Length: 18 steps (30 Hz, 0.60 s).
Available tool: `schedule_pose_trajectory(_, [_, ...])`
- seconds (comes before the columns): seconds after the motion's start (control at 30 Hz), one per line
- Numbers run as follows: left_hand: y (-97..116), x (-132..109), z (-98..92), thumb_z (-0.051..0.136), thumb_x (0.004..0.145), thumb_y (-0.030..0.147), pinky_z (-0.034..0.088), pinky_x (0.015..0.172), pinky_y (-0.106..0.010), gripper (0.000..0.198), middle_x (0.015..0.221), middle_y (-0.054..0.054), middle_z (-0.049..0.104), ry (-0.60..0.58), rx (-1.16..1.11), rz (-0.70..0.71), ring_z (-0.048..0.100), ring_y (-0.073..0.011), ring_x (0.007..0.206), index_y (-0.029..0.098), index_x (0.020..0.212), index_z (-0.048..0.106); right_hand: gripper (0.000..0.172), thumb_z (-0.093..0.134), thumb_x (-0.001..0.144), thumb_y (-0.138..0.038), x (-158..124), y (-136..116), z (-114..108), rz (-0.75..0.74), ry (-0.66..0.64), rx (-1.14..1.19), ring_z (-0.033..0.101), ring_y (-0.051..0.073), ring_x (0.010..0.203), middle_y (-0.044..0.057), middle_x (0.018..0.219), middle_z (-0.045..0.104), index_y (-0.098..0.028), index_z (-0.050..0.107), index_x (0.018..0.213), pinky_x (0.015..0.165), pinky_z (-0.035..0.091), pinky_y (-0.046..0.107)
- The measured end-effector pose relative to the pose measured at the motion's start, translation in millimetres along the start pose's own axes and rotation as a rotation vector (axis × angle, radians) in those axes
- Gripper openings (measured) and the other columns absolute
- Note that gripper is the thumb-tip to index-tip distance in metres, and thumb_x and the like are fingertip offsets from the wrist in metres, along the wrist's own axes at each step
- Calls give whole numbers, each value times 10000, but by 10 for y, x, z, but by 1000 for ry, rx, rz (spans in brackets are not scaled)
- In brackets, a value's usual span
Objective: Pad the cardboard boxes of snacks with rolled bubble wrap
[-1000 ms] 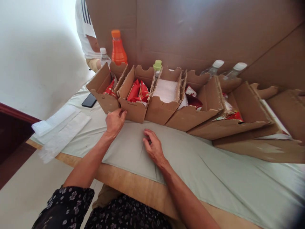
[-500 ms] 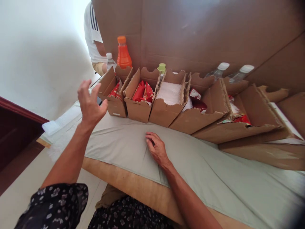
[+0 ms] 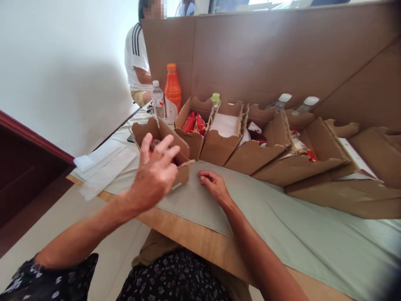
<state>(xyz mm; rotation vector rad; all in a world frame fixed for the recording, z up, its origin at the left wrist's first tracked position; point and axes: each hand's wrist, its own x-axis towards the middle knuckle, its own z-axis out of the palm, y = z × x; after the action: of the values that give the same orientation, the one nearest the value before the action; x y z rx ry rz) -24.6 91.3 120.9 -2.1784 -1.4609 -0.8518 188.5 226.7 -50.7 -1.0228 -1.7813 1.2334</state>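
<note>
A small open-topped cardboard box (image 3: pixel 182 174) stands askew in front of the row of boxes. My left hand (image 3: pixel 156 173) is over its near side, palm down, fingers spread apart across the opening. A bit of red packaging (image 3: pixel 151 152) shows between the fingers; the thumb is hidden. My right hand (image 3: pixel 216 187) rests on the pale green cloth (image 3: pixel 200 209), right of that box, with loosely curled fingers and nothing visible in them. Behind it, another box (image 3: pixel 191 144) holds red packets (image 3: pixel 194 123).
Further cardboard boxes (image 3: pixel 219 150) line up to the right before a tall cardboard panel (image 3: pixel 250 54). An orange bottle (image 3: pixel 173 90) and a clear bottle (image 3: pixel 158 100) stand behind. White wrap (image 3: pixel 108 171) lies at left. A person (image 3: pixel 138 58) sits beyond the panel.
The leftmost box has come out of the row toward me and turned. My left hand has moved right, from beside it to over it. My right hand stays on the cloth; the view has tilted up.
</note>
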Motion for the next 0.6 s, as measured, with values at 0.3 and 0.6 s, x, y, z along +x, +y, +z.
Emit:
schedule_pose_trajectory(0.3, [-428,-573,-210,663,907,398,423,1200,-541,296,1297,-37,704,599,-405,-788,596,-317,1328,231,1145,715,323,603,932,-417,-1144,-427,98,34,200,-38,676,282,1121,130,1339,673,-211,708,1157,881,588,400])
schedule_pose_trajectory(0.6, [-193,-1026,596,401,920,770,534,1111,-445,710,1202,-97,774,470,-1105,-1191,667,-285,1266,217,1251,698,575,397,1034,-507,-1549,-511,395,25,225,-97,531,322,1387,112,1539,520,-264,412,1555,1112,500,495])
